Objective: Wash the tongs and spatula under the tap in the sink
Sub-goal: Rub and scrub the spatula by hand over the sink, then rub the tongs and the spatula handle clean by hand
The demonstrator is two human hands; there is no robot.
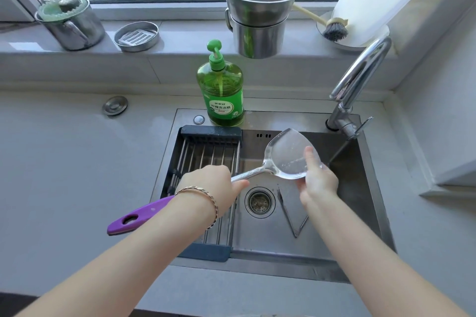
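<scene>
A steel spatula with a purple handle is held over the sink. My left hand grips its shaft just above the purple part. The fingers of my right hand press on the wet blade, thumb on top. Steel tongs lie spread in a V on the sink floor, right of the drain, partly hidden by my right forearm. The tap stands at the sink's back right, with a thin stream running down beside the blade.
A dark drying rack spans the sink's left part. A green dish-soap bottle stands behind the sink. On the sill are a lidded steel pot, a small round tray, stacked steel pots and a brush.
</scene>
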